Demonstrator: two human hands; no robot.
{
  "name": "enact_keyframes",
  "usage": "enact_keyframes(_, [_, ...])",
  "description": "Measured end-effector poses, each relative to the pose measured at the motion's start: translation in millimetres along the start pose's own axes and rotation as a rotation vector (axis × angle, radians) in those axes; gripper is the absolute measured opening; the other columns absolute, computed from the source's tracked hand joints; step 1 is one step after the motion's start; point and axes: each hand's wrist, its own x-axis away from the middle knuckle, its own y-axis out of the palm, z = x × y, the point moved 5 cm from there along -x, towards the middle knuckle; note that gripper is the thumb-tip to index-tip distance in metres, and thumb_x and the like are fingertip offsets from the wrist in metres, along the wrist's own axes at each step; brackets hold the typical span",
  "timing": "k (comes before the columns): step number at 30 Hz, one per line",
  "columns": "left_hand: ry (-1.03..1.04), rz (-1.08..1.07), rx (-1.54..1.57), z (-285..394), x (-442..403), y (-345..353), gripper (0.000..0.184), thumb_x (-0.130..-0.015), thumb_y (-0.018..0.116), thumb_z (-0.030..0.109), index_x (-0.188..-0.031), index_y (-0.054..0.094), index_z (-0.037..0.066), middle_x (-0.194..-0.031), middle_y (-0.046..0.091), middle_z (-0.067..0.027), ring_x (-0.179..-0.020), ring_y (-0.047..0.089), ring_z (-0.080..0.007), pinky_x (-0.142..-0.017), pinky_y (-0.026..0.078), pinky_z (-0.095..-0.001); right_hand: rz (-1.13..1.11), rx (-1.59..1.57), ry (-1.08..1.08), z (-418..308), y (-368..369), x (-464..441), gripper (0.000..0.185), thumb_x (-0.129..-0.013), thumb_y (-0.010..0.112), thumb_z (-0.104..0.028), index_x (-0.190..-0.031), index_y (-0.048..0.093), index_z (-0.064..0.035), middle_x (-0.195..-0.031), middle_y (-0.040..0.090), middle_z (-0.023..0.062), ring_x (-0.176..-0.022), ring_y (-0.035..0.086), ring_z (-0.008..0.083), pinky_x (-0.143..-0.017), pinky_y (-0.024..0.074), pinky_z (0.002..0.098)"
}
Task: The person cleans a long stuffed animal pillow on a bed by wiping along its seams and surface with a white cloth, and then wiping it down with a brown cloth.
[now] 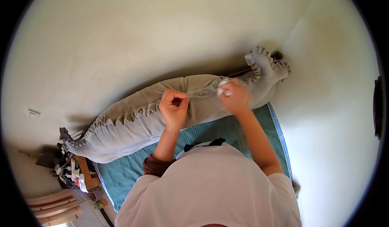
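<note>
A grey fabric headboard cover [125, 136] with ruffled trim stretches over the headboard along the wall. My left hand [174, 108] is closed in a pinch on the cover's ruffle [200, 92], pulling it out into a strip toward the right. My right hand [236, 97] is closed on a crumpled white cloth or tissue [223, 90] against the ruffle, a short way right of my left hand. This hand is a little blurred, and its fingers partly hide the white piece.
Below the headboard lies a bed with a teal quilted sheet [117, 176]. To the left, a wooden bedside table [90, 173] carries cables and clutter. A light switch [33, 113] is on the wall. Walls stand behind and to the right.
</note>
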Motion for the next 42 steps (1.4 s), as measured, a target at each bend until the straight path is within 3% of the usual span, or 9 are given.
enact_keyframes(5, [0.550, -0.096, -0.741, 97, -2, 51, 0.017, -0.066, 0.072, 0.002, -0.081, 0.066, 0.008, -0.083, 0.056, -0.0064, -0.086, 0.056, -0.0214, -0.078, 0.043, -0.0365, 0.210, -0.278, 0.247, 59, -47, 3, 0.019, -0.074, 0.067, -0.007, -0.093, 0.069, -0.0091, -0.087, 0.061, 0.0085, -0.078, 0.061, 0.0216, -0.068, 0.0488, 0.0315])
enact_keyframes(9, [0.567, -0.183, -0.928, 64, -6, 90, 0.018, -0.064, 0.071, 0.009, -0.081, 0.069, 0.012, -0.085, 0.058, -0.0018, -0.092, 0.054, -0.0215, -0.082, 0.036, -0.0393, 0.266, -0.323, 0.200, 43, -45, -3, 0.027, -0.078, 0.064, -0.004, -0.105, 0.069, -0.0084, -0.088, 0.059, 0.0084, -0.079, 0.059, 0.0179, -0.069, 0.0474, 0.0295])
enact_keyframes(11, [0.659, -0.390, -0.951, 34, -3, 91, 0.021, -0.062, 0.068, 0.008, -0.081, 0.070, 0.016, -0.084, 0.060, 0.0032, -0.088, 0.055, -0.0180, -0.079, 0.035, -0.0361, 0.290, -0.402, 0.243, 54, -39, 0, 0.030, -0.082, 0.063, -0.005, -0.111, 0.068, -0.0106, -0.093, 0.057, 0.0073, -0.079, 0.058, 0.0160, -0.070, 0.0470, 0.0281])
enact_keyframes(15, [0.717, -0.275, -0.878, 41, 2, 69, 0.019, -0.063, 0.065, 0.008, -0.078, 0.070, 0.017, -0.082, 0.061, 0.0069, -0.085, 0.056, -0.0156, -0.076, 0.035, -0.0348, 0.349, -0.629, 0.376, 77, -31, 5, 0.027, -0.084, 0.064, -0.008, -0.110, 0.068, -0.0116, -0.099, 0.055, 0.0070, -0.082, 0.057, 0.0146, -0.070, 0.0467, 0.0273])
enact_keyframes(19, [0.742, -0.193, -0.866, 42, 3, 64, 0.016, -0.063, 0.065, 0.005, -0.074, 0.068, 0.017, -0.078, 0.062, 0.0053, -0.078, 0.056, -0.0158, -0.074, 0.036, -0.0339, 0.106, -0.358, -0.089, -14, -8, 3, 0.027, -0.079, 0.063, -0.004, -0.104, 0.069, -0.0136, -0.100, 0.054, 0.0096, -0.085, 0.059, 0.0239, -0.072, 0.0490, 0.0325])
enact_keyframes(26, [0.775, -0.188, -0.787, 40, 4, 55, 0.017, -0.064, 0.065, 0.001, -0.074, 0.068, 0.014, -0.076, 0.061, 0.0034, -0.070, 0.056, -0.0168, -0.067, 0.038, -0.0325, 0.011, 0.010, 0.176, 82, 15, 15, 0.030, -0.074, 0.064, -0.001, -0.101, 0.069, -0.0122, -0.096, 0.058, 0.0077, -0.082, 0.061, 0.0263, -0.069, 0.0505, 0.0350])
enact_keyframes(31, [0.764, -0.229, -0.757, 37, 5, 57, 0.018, -0.063, 0.067, 0.000, -0.075, 0.069, 0.013, -0.075, 0.061, 0.0013, -0.067, 0.058, -0.0187, -0.064, 0.041, -0.0328, -0.013, -0.312, -0.094, -23, -2, 5, 0.031, -0.075, 0.063, 0.000, -0.102, 0.070, -0.0132, -0.094, 0.059, 0.0090, -0.080, 0.062, 0.0268, -0.066, 0.0505, 0.0362])
enact_keyframes(38, [0.636, -0.233, -0.607, 28, 2, 49, 0.023, -0.062, 0.065, -0.008, -0.076, 0.069, 0.009, -0.073, 0.061, -0.0039, -0.062, 0.060, -0.0231, -0.055, 0.046, -0.0329, 0.108, -0.162, 0.194, 66, 9, 17, 0.028, -0.074, 0.067, -0.001, -0.100, 0.071, -0.0124, -0.090, 0.059, 0.0090, -0.078, 0.063, 0.0255, -0.065, 0.0510, 0.0337])
enact_keyframes(42, [0.683, -0.254, -0.633, 31, 4, 51, 0.021, -0.064, 0.066, -0.008, -0.075, 0.070, 0.008, -0.073, 0.062, -0.0046, -0.061, 0.060, -0.0237, -0.054, 0.047, -0.0319, 0.085, -0.423, 0.041, -15, -6, 14, 0.030, -0.073, 0.067, 0.001, -0.099, 0.071, -0.0136, -0.091, 0.061, 0.0072, -0.074, 0.064, 0.0239, -0.062, 0.0520, 0.0325])
